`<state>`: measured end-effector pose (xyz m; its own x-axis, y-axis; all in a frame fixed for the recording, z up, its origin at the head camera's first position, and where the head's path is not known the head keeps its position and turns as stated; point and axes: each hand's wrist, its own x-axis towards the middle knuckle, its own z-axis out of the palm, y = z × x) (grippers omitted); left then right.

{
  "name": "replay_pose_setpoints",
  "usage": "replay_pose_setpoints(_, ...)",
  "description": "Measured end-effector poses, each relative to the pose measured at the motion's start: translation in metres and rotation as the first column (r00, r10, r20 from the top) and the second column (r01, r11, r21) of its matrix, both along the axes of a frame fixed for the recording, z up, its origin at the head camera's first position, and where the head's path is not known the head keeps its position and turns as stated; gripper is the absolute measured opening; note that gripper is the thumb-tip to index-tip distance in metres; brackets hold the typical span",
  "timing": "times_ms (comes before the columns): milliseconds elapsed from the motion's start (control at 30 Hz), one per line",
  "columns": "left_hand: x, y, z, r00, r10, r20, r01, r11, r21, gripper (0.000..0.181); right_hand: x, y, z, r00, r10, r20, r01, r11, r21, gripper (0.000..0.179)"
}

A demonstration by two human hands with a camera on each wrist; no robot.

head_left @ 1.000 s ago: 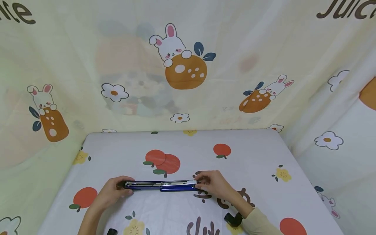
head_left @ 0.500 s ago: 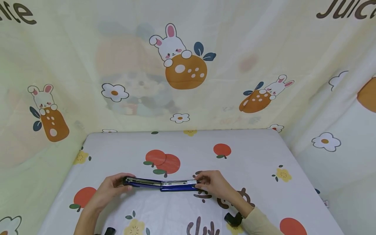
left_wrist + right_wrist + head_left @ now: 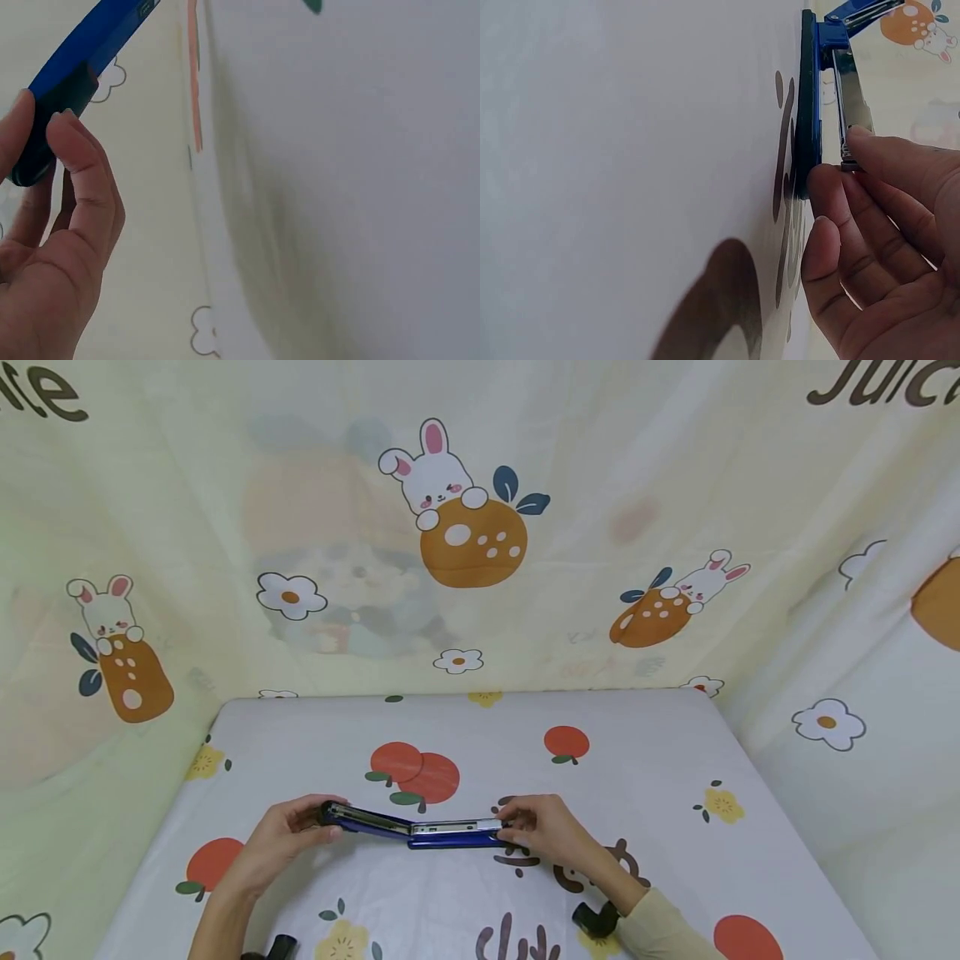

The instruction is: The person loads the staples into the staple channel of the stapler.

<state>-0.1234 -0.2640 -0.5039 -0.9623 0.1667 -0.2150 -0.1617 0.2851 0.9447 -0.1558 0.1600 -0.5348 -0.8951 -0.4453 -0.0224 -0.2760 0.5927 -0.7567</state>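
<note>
A blue stapler [image 3: 453, 841] lies spread wide on the table, its base and silver staple magazine [image 3: 457, 827] to the right of the hinge. Its top arm [image 3: 371, 821] slants up to the left, inner side upward. My left hand [image 3: 281, 839] grips the dark end of that arm, raised off the table; in the left wrist view the fingers [image 3: 82, 165] curl round it. With thumb and fingers, my right hand [image 3: 551, 831] pinches the magazine's front end, close to the base. In the right wrist view the magazine [image 3: 851, 94] stands apart from the base [image 3: 806, 105].
The table [image 3: 637, 760] has a white cloth printed with fruit and flowers. Patterned curtains [image 3: 345, 527] hang behind it and at both sides. A dark wrist device [image 3: 596, 920] sits by the right sleeve, and another dark piece [image 3: 281, 947] by the left wrist.
My left hand has lifted the stapler's top arm from nearly level to a slant, its far end rising at the left. My right hand and the base have kept their place.
</note>
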Motion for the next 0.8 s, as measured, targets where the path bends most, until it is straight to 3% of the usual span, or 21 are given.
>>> replay_pose_setpoints(333, -0.001, 0.008, 0.006, 1.0, -0.008, -0.012, 0.008, 1.0, 0.025, 0.055, 0.001, 0.0, 0.002, 1.0, 0.002, -0.001, -0.002, 1.0, 0.004, 0.018)
replay_pose_setpoints(600, -0.002, 0.017, 0.006, 0.997, -0.018, -0.074, 0.022, 0.999, 0.048, 0.052, 0.001, 0.0, 0.002, 1.0, -0.002, -0.005, 0.002, 1.0, 0.012, 0.017)
replay_pose_setpoints(800, -0.002, 0.026, 0.008, 0.996, -0.022, -0.085, 0.028, 0.997, 0.07, 0.052, 0.002, 0.0, 0.004, 1.0, -0.001, -0.008, 0.001, 1.0, 0.004, 0.017)
